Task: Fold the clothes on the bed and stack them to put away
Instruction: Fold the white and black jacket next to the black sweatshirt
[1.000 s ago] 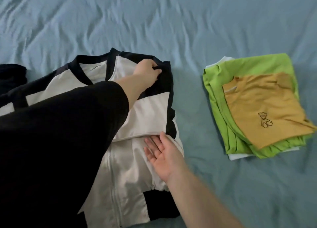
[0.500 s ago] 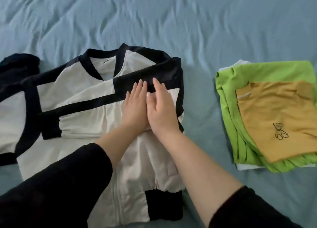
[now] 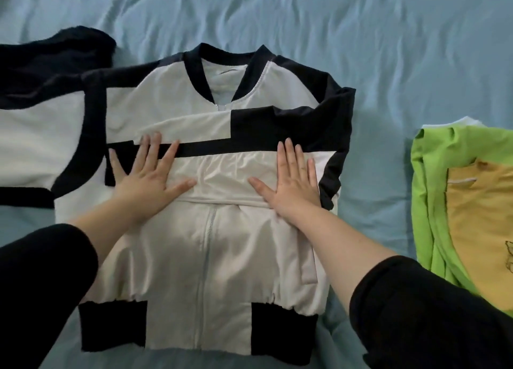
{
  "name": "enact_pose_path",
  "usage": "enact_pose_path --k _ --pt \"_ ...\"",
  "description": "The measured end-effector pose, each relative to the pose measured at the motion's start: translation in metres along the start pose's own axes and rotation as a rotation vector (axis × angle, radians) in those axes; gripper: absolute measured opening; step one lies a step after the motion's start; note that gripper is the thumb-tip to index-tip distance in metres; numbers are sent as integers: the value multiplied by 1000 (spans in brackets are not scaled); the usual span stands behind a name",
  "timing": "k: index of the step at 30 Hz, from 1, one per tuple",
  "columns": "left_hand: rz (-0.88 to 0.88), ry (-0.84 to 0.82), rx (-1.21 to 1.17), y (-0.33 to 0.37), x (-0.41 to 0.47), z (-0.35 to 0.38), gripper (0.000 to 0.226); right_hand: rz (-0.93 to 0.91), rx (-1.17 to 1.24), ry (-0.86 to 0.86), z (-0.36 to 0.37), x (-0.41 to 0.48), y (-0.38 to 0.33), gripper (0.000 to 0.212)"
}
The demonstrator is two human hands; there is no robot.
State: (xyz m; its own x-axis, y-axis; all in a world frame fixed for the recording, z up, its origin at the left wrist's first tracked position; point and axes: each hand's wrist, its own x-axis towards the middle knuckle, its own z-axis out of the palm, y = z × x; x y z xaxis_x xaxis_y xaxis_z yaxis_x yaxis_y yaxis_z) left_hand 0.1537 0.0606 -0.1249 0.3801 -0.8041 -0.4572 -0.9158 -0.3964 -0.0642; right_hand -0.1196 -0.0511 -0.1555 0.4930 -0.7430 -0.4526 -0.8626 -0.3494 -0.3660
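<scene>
— Where is the white and black zip-up bomber jacket [image 3: 205, 257]?

— Front side up on the bed covered with a wrinkled light blue sheet [image 3: 277, 21], in the middle toward the near edge. Its zipper runs down the centre, the black collar points toward the far edge and the black hem bands lie nearest the person.

— And its sleeves?

— The sleeve on the person's right is folded across the chest, a white and black band lying crosswise. The other sleeve spreads out flat toward the left edge of the bed.

— What are the hands doing?

— Both lie flat, palms down, fingers spread, gripping nothing. The left hand [image 3: 144, 179] presses on the end of the folded sleeve at the jacket's left side. The right hand [image 3: 294, 182] presses on the same sleeve near the jacket's right side. They are well apart, with the zipper line between them. Both arms wear black sleeves.

— Anything else on the bed?

— At the right edge, a stack: a folded mustard-yellow shirt [image 3: 483, 224] on a folded lime-green garment [image 3: 433, 174], with a bit of white cloth showing at its far corner. The stack is apart from the jacket.
</scene>
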Motion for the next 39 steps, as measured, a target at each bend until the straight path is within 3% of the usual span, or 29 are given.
enact_pose_path --k 4,11,14,18,22,25,29,35,37,39 --pt "9 -137 -71 4 18 -5 97 17 -29 16 2 2 -2 97" --pt "40 -180 -97 4 31 -6 101 77 -147 -10 -1 4 -10 97" --pt "85 -173 -127 -1 33 -6 101 147 -246 -52 -9 3 -20 94" --pt "208 -289 -148 -11 34 -15 111 313 -278 -144 -20 -5 -51 85" --pt "388 -204 -124 -41 16 -29 78 329 -274 -25 -15 -27 -105 64" --pt "486 -76 8 -91 -10 -30 66 272 -243 -27 3 -39 -158 63" --pt "341 -59 5 -178 -32 -30 71 251 -94 -105 25 -40 -239 64" --pt "-33 -173 -198 -312 -29 -33 61 -47 -94 -101 40 -3 -362 58" --pt "-36 -97 -184 -346 -28 -33 53 -146 -126 -79 45 13 -393 59" --pt "-49 109 -205 -369 -28 -34 47 -216 -177 -74 52 30 -422 62"
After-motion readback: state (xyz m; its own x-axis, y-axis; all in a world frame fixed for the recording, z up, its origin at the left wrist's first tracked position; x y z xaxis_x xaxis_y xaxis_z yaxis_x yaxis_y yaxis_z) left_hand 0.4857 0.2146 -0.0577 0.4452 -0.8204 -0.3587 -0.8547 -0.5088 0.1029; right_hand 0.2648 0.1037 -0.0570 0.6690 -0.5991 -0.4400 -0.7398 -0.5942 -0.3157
